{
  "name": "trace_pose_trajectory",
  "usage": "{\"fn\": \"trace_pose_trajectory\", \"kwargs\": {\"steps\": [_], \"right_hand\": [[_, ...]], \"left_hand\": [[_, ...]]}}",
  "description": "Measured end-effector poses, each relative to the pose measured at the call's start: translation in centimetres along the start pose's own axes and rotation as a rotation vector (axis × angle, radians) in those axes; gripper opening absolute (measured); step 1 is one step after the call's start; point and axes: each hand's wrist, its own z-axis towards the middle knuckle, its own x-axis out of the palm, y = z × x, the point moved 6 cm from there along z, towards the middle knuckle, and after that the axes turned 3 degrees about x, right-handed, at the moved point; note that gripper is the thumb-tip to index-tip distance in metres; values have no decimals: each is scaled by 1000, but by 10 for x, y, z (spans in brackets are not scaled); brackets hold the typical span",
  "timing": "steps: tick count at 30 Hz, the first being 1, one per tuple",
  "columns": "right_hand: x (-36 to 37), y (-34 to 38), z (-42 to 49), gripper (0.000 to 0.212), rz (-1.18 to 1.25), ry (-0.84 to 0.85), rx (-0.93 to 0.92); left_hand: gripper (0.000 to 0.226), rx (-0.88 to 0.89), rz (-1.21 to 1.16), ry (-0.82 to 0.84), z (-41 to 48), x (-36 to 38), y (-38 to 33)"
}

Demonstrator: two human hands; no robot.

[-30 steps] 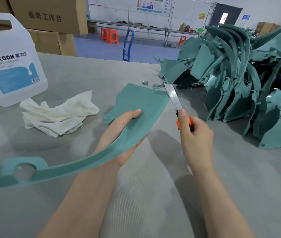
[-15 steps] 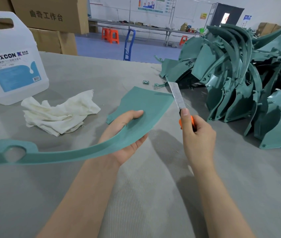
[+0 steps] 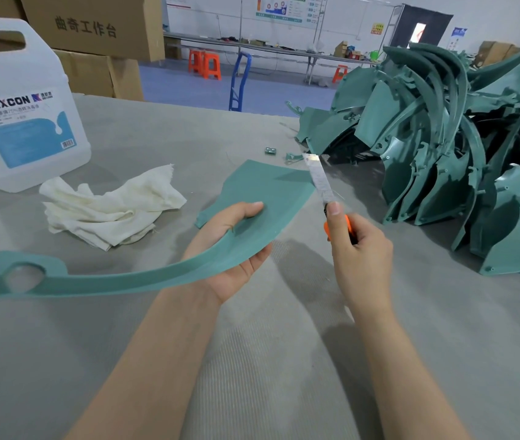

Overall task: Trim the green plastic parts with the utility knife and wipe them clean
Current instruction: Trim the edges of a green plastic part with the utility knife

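Note:
My left hand (image 3: pixel 230 246) grips a long curved green plastic part (image 3: pixel 271 198) near its wide flat end, thumb on top. The part's narrow arm sweeps left to a tab with a round hole. My right hand (image 3: pixel 360 249) holds an orange utility knife (image 3: pixel 325 188), thumb along the handle. Its long steel blade points up and away and lies against the right edge of the part's wide end. A crumpled white cloth (image 3: pixel 109 208) lies on the grey table left of the part.
A heap of several green plastic parts (image 3: pixel 442 147) fills the right side of the grey table (image 3: pixel 252 360). A white DEXCON jug (image 3: pixel 20 115) stands at the far left. Small green scraps (image 3: pixel 292 157) lie beyond the blade. Cardboard boxes stand behind the jug.
The part's holed tab end rose about half a second ago, then sank back. The blade stays at the wide end's right edge, slightly shifted along it.

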Motion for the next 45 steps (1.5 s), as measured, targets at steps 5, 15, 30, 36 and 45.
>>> {"fn": "trace_pose_trajectory", "kwargs": {"steps": [5, 15, 30, 36, 45], "right_hand": [[4, 0, -1, 73, 0, 29, 14], [12, 4, -7, 78, 0, 86, 18], [21, 11, -16, 75, -13, 142, -26], [27, 17, -21, 71, -44, 191, -79], [1, 9, -6, 82, 102, 12, 12]], "left_hand": [[9, 6, -6, -16, 1, -2, -1], [8, 20, -6, -42, 2, -5, -2], [13, 15, -106, -29, 5, -7, -2], [10, 32, -142, -64, 6, -10, -3], [17, -43, -87, 20, 2, 0, 0]]}}
